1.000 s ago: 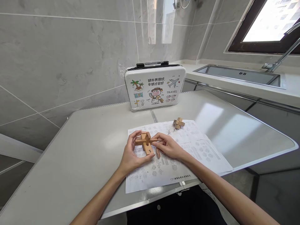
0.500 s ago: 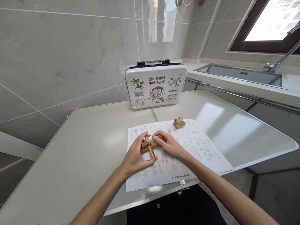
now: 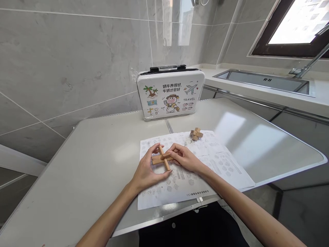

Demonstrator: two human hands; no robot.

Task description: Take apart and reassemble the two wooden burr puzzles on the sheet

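My left hand (image 3: pixel 144 168) is closed around a slim wooden stick (image 3: pixel 167 165), gripping it by its two ends between thumb and fingertips. A flat wooden bar (image 3: pixel 156 160) crosses under the stick, its left end reaching toward my left palm. Over the stick lies a shorter wooden piece (image 3: pixel 166 155). My right hand (image 3: pixel 187 159) is closed in a pinch at the right side of these crossed pieces, and its fingers hide their right ends. All of this is just above a printed sheet of paper (image 3: pixel 200 187).
An interlocked wooden burr puzzle (image 3: pixel 196 134) rests at the sheet's far edge. Behind it a white case (image 3: pixel 154 115) with cartoon prints stands on the folding table (image 3: pixel 97 154), close to the tiled wall. To the right are a sink (image 3: pixel 262 80) and a faucet (image 3: pixel 299 71).
The crossed wooden pieces have turned a little in my hands. More of the flat bar's left end shows now, and my right fingers have shifted slightly over the short piece.
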